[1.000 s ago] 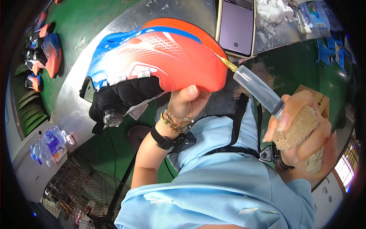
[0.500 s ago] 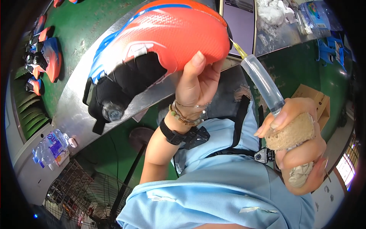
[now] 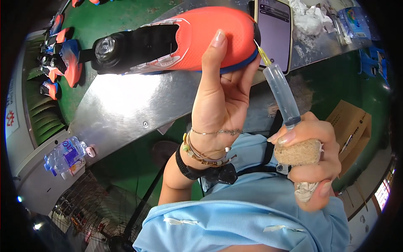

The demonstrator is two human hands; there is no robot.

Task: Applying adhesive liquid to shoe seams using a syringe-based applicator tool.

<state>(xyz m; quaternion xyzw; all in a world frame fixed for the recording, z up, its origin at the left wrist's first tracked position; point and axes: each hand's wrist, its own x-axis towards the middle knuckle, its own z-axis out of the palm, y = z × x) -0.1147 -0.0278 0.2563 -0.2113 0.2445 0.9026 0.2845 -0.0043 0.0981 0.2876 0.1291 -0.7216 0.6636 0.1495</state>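
Both hands are busy here. The left hand [image 3: 222, 92] comes up from the lower middle with the wrist upright, thumb pressed flat on top of an orange shoe [image 3: 235, 33] and fingers tucked underneath, so it's opened about as wide as the toe end. That shoe is held up over the surface [image 3: 126, 98], toe to the right, its black middle part [image 3: 142, 44] facing up.

The right hand [image 3: 315, 130] is curled in pretty tight lower right, pinching the back end of a clear syringe [image 3: 282, 92], with a tan spongy block [image 3: 298, 152] and a grey-white lump [image 3: 305, 191] also tucked among its fingers. The syringe points up and left, yellow tip [image 3: 264, 56] right at the dark edge of the toe. Can't tell if it actually touches.

The surface is shiny metal with a big glare patch. A phone [image 3: 275, 42] lies just beyond the toe, white crumpled stuff [image 3: 308, 21] beside it. There's a clear bottle [image 3: 65, 156] near the left end, a wire fan [image 3: 92, 206] below that, more orange-and-blue shoes [image 3: 72, 65] far left, a cardboard box [image 3: 348, 130] off to the right, and green floor [image 3: 126, 164] underneath.
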